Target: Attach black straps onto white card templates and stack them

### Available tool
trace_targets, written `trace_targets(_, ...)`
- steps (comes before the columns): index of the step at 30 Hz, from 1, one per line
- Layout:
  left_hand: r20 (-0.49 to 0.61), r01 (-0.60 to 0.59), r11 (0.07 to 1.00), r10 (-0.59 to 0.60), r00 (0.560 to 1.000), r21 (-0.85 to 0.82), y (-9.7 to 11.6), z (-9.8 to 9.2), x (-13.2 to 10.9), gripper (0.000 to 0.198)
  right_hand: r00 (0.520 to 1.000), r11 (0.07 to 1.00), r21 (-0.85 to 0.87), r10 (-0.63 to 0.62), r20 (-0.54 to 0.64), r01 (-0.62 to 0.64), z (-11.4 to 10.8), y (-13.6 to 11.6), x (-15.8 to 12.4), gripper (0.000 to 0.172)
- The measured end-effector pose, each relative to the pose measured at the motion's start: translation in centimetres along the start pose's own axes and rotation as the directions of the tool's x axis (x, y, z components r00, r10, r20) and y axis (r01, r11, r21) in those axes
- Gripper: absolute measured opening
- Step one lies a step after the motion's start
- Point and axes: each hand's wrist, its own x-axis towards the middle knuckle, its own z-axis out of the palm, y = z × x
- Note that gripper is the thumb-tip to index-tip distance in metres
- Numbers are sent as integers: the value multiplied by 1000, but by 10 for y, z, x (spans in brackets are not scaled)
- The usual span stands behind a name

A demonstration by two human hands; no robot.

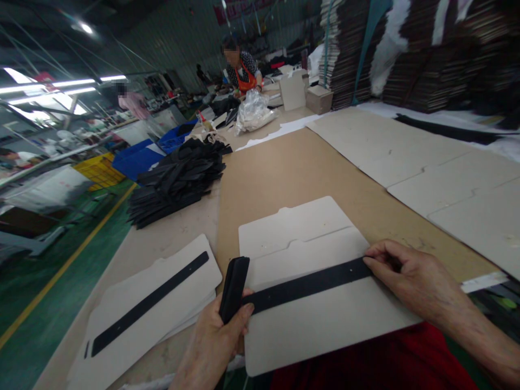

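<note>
A grey cardboard sheet lies in front of me on a brown board, on top of another like it. A long black strip lies across it. My left hand is closed around a bundle of black strips held upright, and its thumb presses the strip's left end. My right hand rests on the strip's right end, fingers curled and pressing it onto the sheet.
To my left lies a stack of grey sheets, the top one bearing a black strip. A heap of black strips sits farther back. Large grey boards cover the right. Other people work at the far end, beside blue and yellow crates.
</note>
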Motion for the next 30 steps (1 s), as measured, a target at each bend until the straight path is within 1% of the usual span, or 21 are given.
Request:
trace_targets(8, -14, 12, 1000, -12, 1000, 29, 2, 0, 0, 57, 1000, 998, -60, -30, -1, 30, 2, 5, -1, 30)
trace_targets(15, 52, 68, 998, -67, 996, -19, -6, -2, 6, 62, 999, 998, -39, -46, -3, 46, 2, 5, -3, 27)
trace_targets(20, 7, 33, 999, -33, 999, -2, -1, 0, 2, 56, 996, 996, -9, -85, 19, 85, 4, 6, -3, 23)
trace_targets(23, -4, 36, 999, -36, 999, 1, 2, 1, 1, 57, 995, 995, -15, -98, 21, 98, 5, 8, -4, 22)
trace_targets(30, -11, 21, 1000, -21, 1000, 10, -7, -1, 7, 62, 991, 991, -23, -132, -4, 132, 4, 8, -7, 20)
